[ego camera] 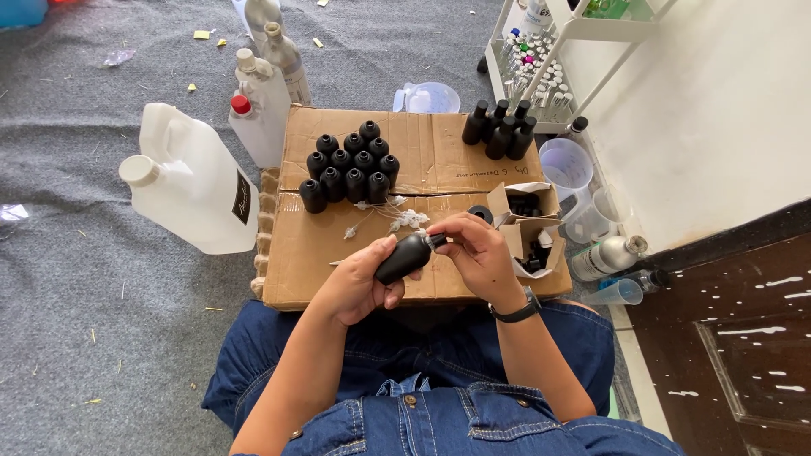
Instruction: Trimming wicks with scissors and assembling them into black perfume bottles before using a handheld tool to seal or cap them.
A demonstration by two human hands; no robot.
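- Presently, the left hand (359,283) is wrapped around a small black bottle (404,257), fingers closed on its body, holding it tilted above the cardboard sheet (439,152) with its neck toward 2 o'clock.
- Right hand (473,253) meets the bottle's neck from 3 o'clock; fingertips are pinched at the neck, and whatever small part they hold is too hidden to identify. A dark wristwatch (517,311) sits on that wrist.
- Held bottle lies near the centre of view, over the near edge of the cardboard, just above the person's lap in blue denim.
- At 11 o'clock from the hands, a cluster of capped black bottles (351,165) stands upright in tight rows on the cardboard.
- At 1 o'clock, a second, smaller group of black bottles (500,128) stands at the far edge.
- Between cluster and hands, loose white dip tubes (397,218) lie scattered on the cardboard.
- At 3 o'clock, an open small carton (532,228) holds dark parts.
- At 9 o'clock, a large white jug (190,181) lies on the grey carpet, well apart from the hands.
- At 12 o'clock, clear and white bottles (266,84) stand beside the cardboard.
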